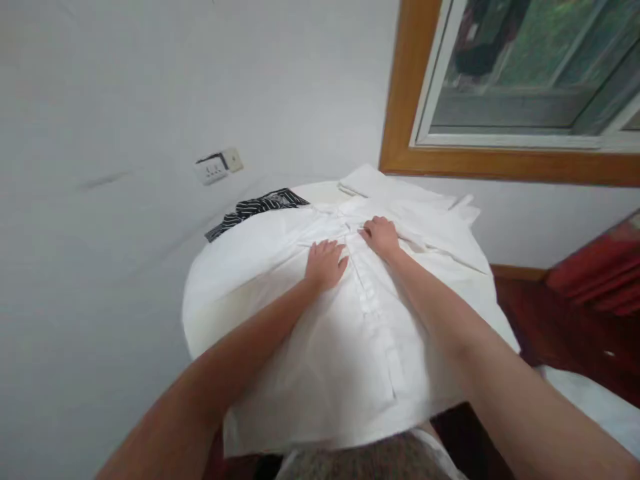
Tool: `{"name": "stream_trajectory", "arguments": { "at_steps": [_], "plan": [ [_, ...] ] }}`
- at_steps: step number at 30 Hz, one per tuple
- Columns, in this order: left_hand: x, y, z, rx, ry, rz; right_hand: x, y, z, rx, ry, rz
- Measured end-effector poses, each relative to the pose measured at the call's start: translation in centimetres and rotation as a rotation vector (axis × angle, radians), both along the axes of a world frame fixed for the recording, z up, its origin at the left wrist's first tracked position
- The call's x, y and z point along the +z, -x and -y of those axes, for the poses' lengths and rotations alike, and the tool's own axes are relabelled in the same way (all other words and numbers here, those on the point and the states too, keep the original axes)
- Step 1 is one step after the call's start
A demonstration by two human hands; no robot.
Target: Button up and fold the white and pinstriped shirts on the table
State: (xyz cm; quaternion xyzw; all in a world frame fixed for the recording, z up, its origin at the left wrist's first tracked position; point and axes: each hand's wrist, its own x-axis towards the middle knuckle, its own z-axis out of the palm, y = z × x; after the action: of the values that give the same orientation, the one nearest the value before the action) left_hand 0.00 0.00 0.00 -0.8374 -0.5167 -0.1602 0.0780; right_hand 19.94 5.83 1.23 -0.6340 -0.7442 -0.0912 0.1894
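A white button-up shirt [320,373] lies spread over a round pale table [220,312], its front up and its hem hanging over the near edge. Flat on the cloth left of the button placket rests my left hand [325,264], fingers stretched out. My right hand [381,236] is at the upper placket with its fingers curled on the fabric, closed on a bit of the shirt; the fingertips are partly hidden. One sleeve stretches to the right with creases, and the other lies toward the left.
A black striped cloth [257,208] lies at the table's far left edge, against the white wall [150,80]. A wall socket [213,169] sits above it. At the right are a wood-framed window [500,163] and a red curtain [600,267]. White fabric [590,400] shows at lower right.
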Motion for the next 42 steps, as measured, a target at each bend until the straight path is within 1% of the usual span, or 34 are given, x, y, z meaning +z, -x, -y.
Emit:
{"name": "stream_trajectory", "arguments": {
  "at_steps": [3, 6, 7, 9, 11, 13, 16, 17, 19, 21, 24, 26, 28, 31, 33, 35, 37, 39, 42],
  "plan": [
    [0.1, -0.1, -0.7, 0.012, 0.029, 0.002, 0.7, -0.2, 0.6, 0.031, -0.068, -0.022],
    [0.1, -0.2, -1.4, 0.014, 0.054, 0.004, 2.0, -0.1, 1.7, 0.126, -0.110, -0.003],
    [0.1, -0.2, -1.7, 0.015, 0.062, 0.006, 2.4, 0.1, 2.2, 0.163, -0.099, 0.011],
    [0.0, -0.2, -2.1, 0.023, 0.075, 0.015, 3.0, 0.4, 3.4, 0.213, -0.026, 0.037],
    [-0.1, -0.2, -2.4, 0.029, 0.079, 0.027, 2.6, 0.6, 4.8, 0.247, 0.079, 0.045],
    [-0.2, -0.1, -2.7, 0.022, 0.069, 0.040, 1.4, 0.5, 6.1, 0.273, 0.138, 0.027],
    [-0.1, 0.2, -2.8, -0.023, 0.031, 0.054, -0.8, -0.1, 7.1, 0.287, 0.104, -0.023],
    [0.1, 0.4, -2.8, -0.050, 0.011, 0.058, -1.3, -0.4, 7.1, 0.292, 0.089, -0.035],
    [0.5, 0.6, -2.6, -0.118, -0.027, 0.065, -1.8, -1.0, 6.7, 0.330, 0.080, -0.050],
    [1.1, 0.7, -2.3, -0.194, -0.050, 0.072, -1.7, -1.5, 6.1, 0.385, 0.074, -0.060],
    [1.8, 0.7, -1.9, -0.292, -0.057, 0.066, -1.1, -2.0, 5.5, 0.447, 0.045, -0.096],
    [1.9, 0.7, -1.7, -0.347, -0.044, 0.060, -0.5, -2.0, 5.5, 0.462, 0.021, -0.128],
    [2.0, 0.6, -1.6, -0.366, -0.016, 0.068, 0.3, -1.7, 5.8, 0.451, 0.002, -0.143],
    [2.3, 0.4, -1.3, -0.286, 0.043, 0.094, 1.7, -0.4, 6.9, 0.362, 0.025, -0.141],
    [2.8, -0.1, -0.8, -0.187, 0.112, 0.092, 2.4, 0.9, 7.7, 0.281, 0.102, -0.145],
    [3.4, -0.7, 0.1, -0.067, 0.187, 0.076, 2.8, 2.2, 8.4, 0.216, 0.190, -0.143],
    [3.9, -1.4, 1.2, 0.032, 0.239, 0.059, 2.8, 3.1, 8.9, 0.158, 0.235, -0.119],
    [3.9, -2.1, 2.4, 0.084, 0.244, 0.058, 2.8, 3.5, 9.0, 0.121, 0.239, -0.095],
    [3.1, -2.6, 3.6, 0.114, 0.148, 0.095, 2.7, 3.1, 8.7, 0.123, 0.256, -0.128]
  ]
}}
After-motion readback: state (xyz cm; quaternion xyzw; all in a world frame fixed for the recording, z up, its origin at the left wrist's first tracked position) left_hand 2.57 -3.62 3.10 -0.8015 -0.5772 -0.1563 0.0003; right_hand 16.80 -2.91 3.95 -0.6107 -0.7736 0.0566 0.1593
